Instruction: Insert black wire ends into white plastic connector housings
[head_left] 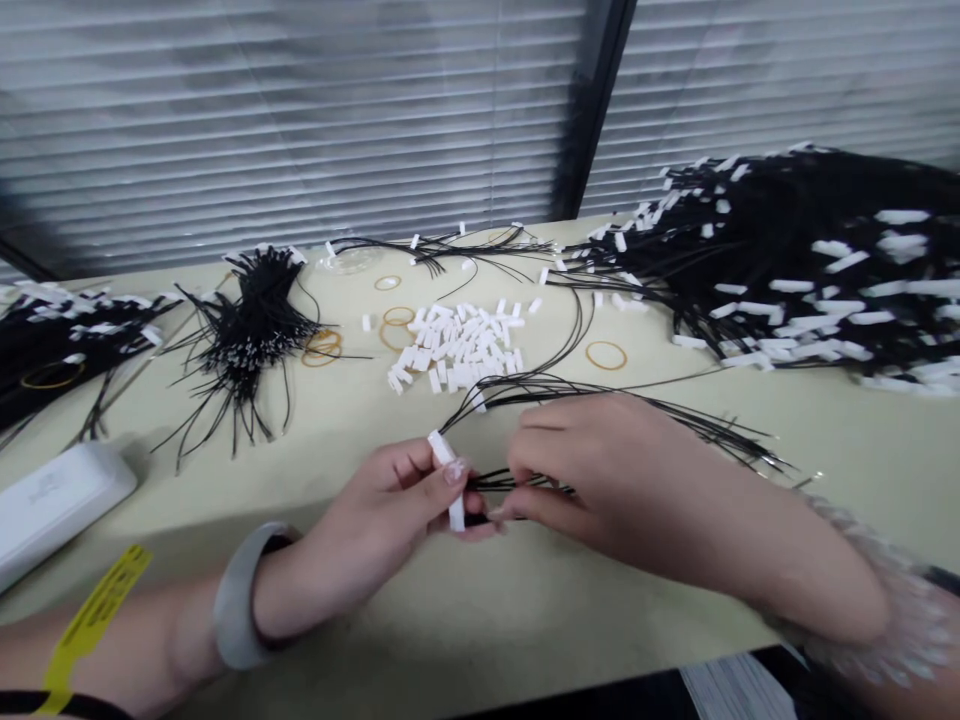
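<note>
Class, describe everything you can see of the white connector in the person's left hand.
The white connector is a long, narrow block that looks like plastic. The left hand holds it over the pale table, with the thumb lying across its middle. It is tilted, its upper end leaning towards the left of the picture. Thin black wires extend from beside it towards the right hand. The fingers hide part of it, so its fine details cannot be made out.
</note>
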